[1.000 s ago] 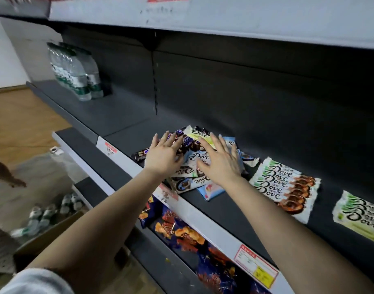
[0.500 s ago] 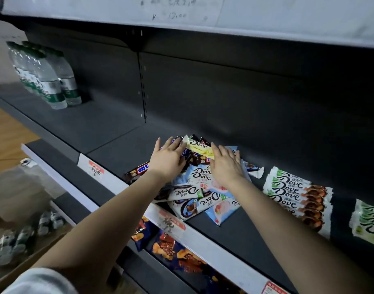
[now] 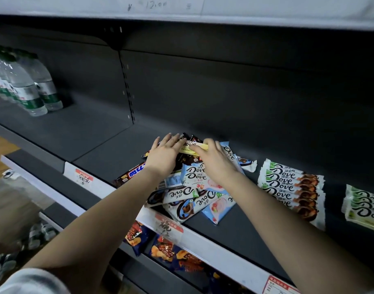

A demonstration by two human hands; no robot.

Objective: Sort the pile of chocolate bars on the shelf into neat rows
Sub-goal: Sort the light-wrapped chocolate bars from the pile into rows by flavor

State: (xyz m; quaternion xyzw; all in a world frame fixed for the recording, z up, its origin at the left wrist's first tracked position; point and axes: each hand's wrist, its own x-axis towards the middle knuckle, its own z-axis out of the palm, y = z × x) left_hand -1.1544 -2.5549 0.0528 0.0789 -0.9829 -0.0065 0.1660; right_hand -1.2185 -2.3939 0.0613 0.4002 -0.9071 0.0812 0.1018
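A loose pile of chocolate bars (image 3: 192, 177) lies on the dark grey shelf (image 3: 109, 149), mostly white and light-blue Dove wrappers plus a dark bar (image 3: 133, 174) sticking out to the left. My left hand (image 3: 164, 154) lies flat on the back left of the pile, fingers straight. My right hand (image 3: 214, 161) is beside it, thumb and fingers pinching a yellow Dove bar (image 3: 191, 145) on top of the pile. To the right, a neat row of green-and-white Dove bars (image 3: 287, 187) lies on the shelf.
A second stack of pale green Dove bars (image 3: 364, 206) is at the far right edge. Water bottles (image 3: 29, 88) stand at the shelf's left end. Price tags (image 3: 83, 177) line the front rail. Snack bags (image 3: 167, 251) fill the shelf below.
Both hands slid toward the back of the pile and closer together. My right hand's fingers went from spread flat to pinching the yellow bar. The view shifted left and nearer.
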